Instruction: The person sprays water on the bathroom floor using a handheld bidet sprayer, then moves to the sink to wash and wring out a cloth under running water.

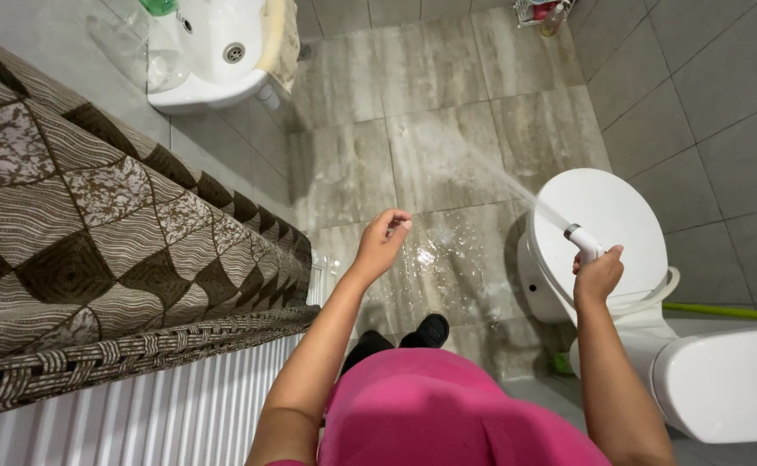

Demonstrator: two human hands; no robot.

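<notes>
A: What stands around the person?
B: A white sink [214, 52], top left, empty; a white toilet [607, 224], lid closed, at right.

A: And the hands?
B: The right hand [598, 274] grips a white spray nozzle [583, 242] above the toilet, jetting water over the wet tiled floor [447, 138]. The left hand [383, 237] hovers loosely curled, empty.

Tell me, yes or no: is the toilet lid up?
No, the toilet lid lies shut over the bowl, beside the right hand that holds the sprayer, which sprays water across the floor.
</notes>
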